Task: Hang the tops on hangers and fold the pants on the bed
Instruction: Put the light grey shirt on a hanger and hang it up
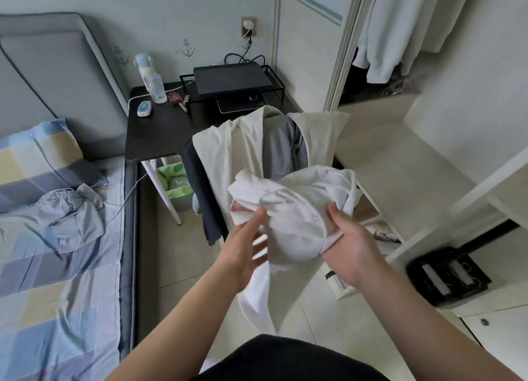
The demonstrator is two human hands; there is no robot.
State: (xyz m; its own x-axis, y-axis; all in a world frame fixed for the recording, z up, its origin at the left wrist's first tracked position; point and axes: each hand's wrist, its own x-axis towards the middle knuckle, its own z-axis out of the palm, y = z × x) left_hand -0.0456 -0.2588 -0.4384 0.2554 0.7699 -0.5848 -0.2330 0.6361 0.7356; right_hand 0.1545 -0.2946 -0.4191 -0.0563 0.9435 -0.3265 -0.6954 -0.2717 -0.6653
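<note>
The right hand point(347, 246) grips one bunched white top point(297, 209); the left hand point(245, 249), fingers straight, touches it. Three garments point(281, 149) hang just beyond both hands. One pair of pants point(71, 212) lies on the bed point(57, 309), far left.

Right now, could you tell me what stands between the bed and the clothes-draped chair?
In the head view, a green-lined bin and the desk's white leg stand there.

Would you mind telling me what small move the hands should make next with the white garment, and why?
Probably the left hand should take hold of the bunched white fabric garment and spread it open: the right hand grips it crumpled, so top or pants cannot be told yet.
</note>
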